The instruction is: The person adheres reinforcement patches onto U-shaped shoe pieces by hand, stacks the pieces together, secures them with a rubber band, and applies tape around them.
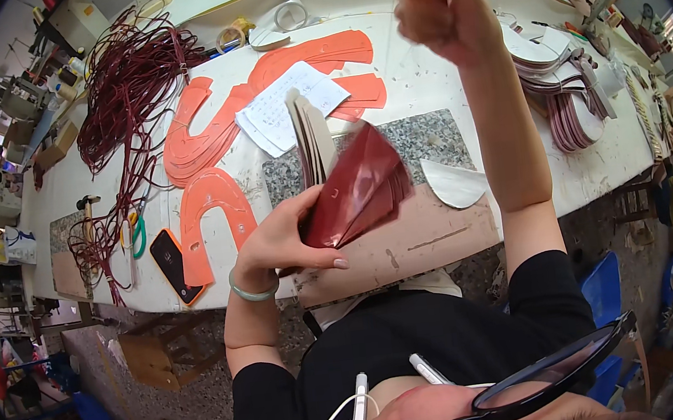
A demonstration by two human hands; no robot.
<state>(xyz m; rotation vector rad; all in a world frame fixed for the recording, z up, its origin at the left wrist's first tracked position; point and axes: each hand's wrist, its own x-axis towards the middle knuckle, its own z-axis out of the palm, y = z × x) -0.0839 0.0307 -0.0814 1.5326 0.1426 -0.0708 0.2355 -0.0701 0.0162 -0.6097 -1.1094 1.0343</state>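
My left hand [286, 236] is closed around a fanned stack of glossy dark red leather pieces [360, 195], its thumb along the near edge. Behind the stack, a bundle of pale-faced curved pieces [310, 134] stands on edge; whether my hand also holds it I cannot tell. Raised over the far right of the table, my right hand [447, 15] has its fingers curled in, slightly blurred; anything inside them is hidden. Under the leather lie a speckled stone slab [436, 136] and a brown board [439, 236]. A whitish half-round piece [454, 182] rests across their right side.
Orange U-shaped pieces [215, 199] and written paper sheets [291, 103] lie beyond and left. Dark red cords [131, 84] heap at far left, above green-handled scissors [138, 232] and a phone [173, 266]. Bundled curved pieces [569, 100] sit at right. Tape rolls [289, 16] stand behind.
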